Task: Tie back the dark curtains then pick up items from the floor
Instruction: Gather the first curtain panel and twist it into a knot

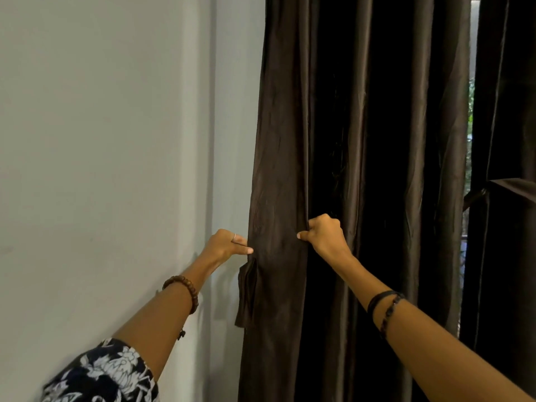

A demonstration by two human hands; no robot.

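You are standing in a home, most likely a bedroom or living room. At your nine to eleven o'clock a plain painted wall [101,140] runs up to a window edge, and from twelve to three o'clock floor-length dark brown curtains [362,126] hang in folds. Through the narrow gap [469,111] at two o'clock you can glimpse daylight and green foliage outside.

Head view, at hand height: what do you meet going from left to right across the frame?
Pale wall → left hand gripping the curtain's left edge → dark curtain panel → right hand gripping a fold → more curtain folds → narrow window gap → second dark curtain, already tied back.
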